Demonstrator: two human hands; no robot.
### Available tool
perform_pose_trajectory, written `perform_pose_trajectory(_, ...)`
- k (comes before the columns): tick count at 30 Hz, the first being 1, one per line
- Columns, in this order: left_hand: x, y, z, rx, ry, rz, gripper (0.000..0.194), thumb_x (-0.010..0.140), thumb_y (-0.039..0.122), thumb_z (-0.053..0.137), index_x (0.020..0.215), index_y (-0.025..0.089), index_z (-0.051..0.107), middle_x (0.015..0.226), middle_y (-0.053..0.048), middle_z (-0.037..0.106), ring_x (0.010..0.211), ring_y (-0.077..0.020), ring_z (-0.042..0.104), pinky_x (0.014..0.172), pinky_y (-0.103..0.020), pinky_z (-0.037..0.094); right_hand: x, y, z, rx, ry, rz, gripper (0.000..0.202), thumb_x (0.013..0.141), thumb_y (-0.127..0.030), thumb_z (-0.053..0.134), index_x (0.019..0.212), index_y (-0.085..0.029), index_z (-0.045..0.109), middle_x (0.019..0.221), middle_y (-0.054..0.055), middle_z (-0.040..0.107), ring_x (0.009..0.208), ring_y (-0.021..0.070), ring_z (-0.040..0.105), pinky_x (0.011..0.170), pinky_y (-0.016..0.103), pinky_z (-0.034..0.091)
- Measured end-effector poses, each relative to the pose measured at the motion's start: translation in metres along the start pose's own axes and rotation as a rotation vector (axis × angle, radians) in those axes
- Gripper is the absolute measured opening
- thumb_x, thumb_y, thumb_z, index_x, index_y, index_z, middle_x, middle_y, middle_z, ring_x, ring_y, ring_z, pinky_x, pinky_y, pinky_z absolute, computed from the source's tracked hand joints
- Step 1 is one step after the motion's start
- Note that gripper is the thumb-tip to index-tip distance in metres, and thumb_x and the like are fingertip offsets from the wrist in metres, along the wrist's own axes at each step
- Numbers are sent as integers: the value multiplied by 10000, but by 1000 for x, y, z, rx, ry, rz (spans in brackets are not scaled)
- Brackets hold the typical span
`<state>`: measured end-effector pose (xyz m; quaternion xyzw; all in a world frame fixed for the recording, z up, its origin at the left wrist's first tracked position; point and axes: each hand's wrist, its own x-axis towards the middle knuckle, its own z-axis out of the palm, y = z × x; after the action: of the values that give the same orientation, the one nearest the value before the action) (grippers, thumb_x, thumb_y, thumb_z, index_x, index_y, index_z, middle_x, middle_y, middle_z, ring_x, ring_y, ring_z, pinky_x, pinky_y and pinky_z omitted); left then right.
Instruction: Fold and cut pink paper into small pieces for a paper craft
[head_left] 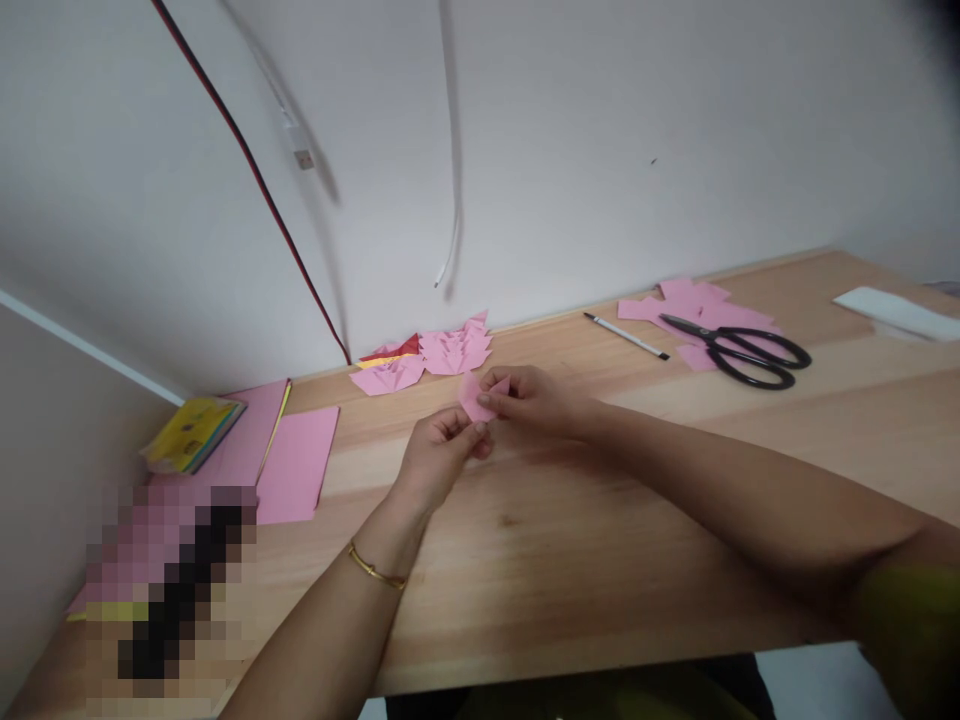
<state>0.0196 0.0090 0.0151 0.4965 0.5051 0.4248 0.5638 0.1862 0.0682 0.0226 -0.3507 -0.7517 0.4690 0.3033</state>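
Note:
A small piece of folded pink paper (472,396) is held up over the middle of the wooden table, between both hands. My left hand (442,450), with a gold bracelet on its wrist, pinches the paper's lower edge between thumb and fingers. My right hand (525,400) grips its right side, the thumb in front and the fingers bent behind. Just beyond the hands, by the wall, lie two cut pink paper shapes (456,350), the left one with a red and yellow piece on it.
Black-handled scissors (709,335) rest on pink scraps (739,318) at the right, near a pen (626,336). A white strip (900,310) lies far right. Pink sheets (298,465) and a yellow packet (191,432) are at the left. Cables (259,175) hang along the wall.

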Motion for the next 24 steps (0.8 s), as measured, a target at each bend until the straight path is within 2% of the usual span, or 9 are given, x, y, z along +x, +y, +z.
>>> perform_pose_trajectory(5, -1, 3, -2, 0, -5, 24, 222, 728, 307, 682, 624, 138, 582, 603, -13, 614, 569, -91, 541, 582, -208, 412, -2, -3, 3, 21, 27, -25, 245, 814, -391, 517, 709, -169, 508, 608, -28, 461, 571, 103, 414, 532, 221, 305)
perform_pose_trajectory(10, -1, 2, 0, -29, -5, -46, 226, 716, 334, 697, 689, 130, 602, 623, -19, 619, 561, -101, 561, 566, -223, 446, -2, -1, 3, -31, 21, -17, 250, 814, -378, 528, 682, -168, 506, 588, -31, 458, 559, 100, 419, 519, 219, 298)
perform_pose_trajectory(13, -1, -1, 1, -118, 16, -61, 261, 665, 340, 742, 769, 129, 629, 661, -17, 623, 593, -112, 581, 584, -241, 476, -2, 1, 3, -32, -9, -7, 247, 817, -390, 539, 716, -164, 544, 616, -16, 530, 588, 113, 480, 536, 226, 334)
perform_pose_trajectory(17, 1, -4, 2, -159, 45, -27, 272, 643, 342, 759, 762, 126, 645, 651, -13, 619, 593, -104, 571, 581, -231, 468, -4, 3, 4, 70, -72, 2, 260, 822, -421, 551, 816, -163, 590, 740, 20, 630, 697, 144, 572, 601, 241, 405)
perform_pose_trajectory(21, 2, -3, 0, -130, 104, -15, 280, 637, 354, 762, 734, 122, 641, 598, -13, 613, 544, -94, 550, 559, -218, 441, -5, 2, 2, 72, -163, -40, 303, 814, -457, 566, 786, -158, 608, 814, 33, 651, 767, 153, 587, 652, 242, 424)
perform_pose_trajectory(24, 3, -1, -2, -113, 89, 7, 253, 659, 343, 747, 724, 125, 636, 596, -9, 610, 538, -86, 538, 551, -206, 417, -5, 2, 1, 27, -153, -74, 307, 840, -442, 536, 782, -153, 621, 783, 25, 632, 732, 135, 563, 643, 234, 409)
